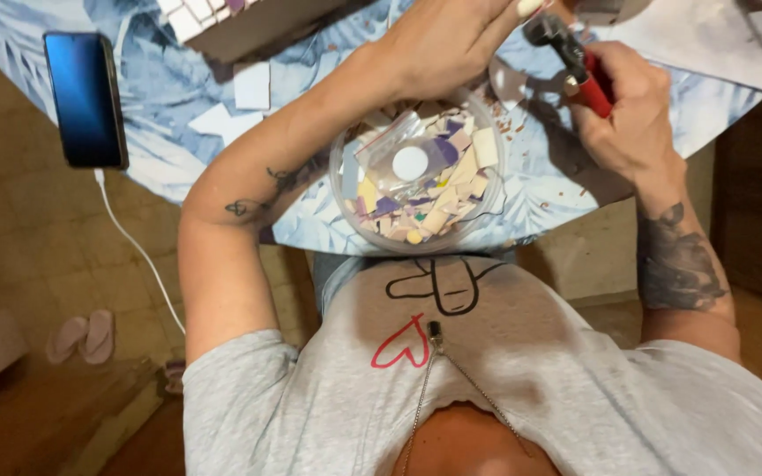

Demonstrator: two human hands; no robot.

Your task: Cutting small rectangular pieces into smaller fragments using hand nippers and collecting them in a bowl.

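Note:
My right hand (623, 110) grips red-handled tile nippers (575, 62), jaws pointing up toward the top edge. My left hand (447, 40) reaches across above a clear plastic bowl (342, 189) and its fingertips meet the nipper jaws; what they pinch there is cut off by the frame. The bowl sits at the table's near edge and holds several broken tile pieces in cream, purple and yellow, with a small clear bag (399, 159) on top.
A smartphone (85, 97) on a white cable lies at the left of the blue leaf-patterned tablecloth (160, 167). White tile squares (251, 85) and a mosaic board (222, 22) lie beyond my left arm. Sandals (85, 337) are on the floor.

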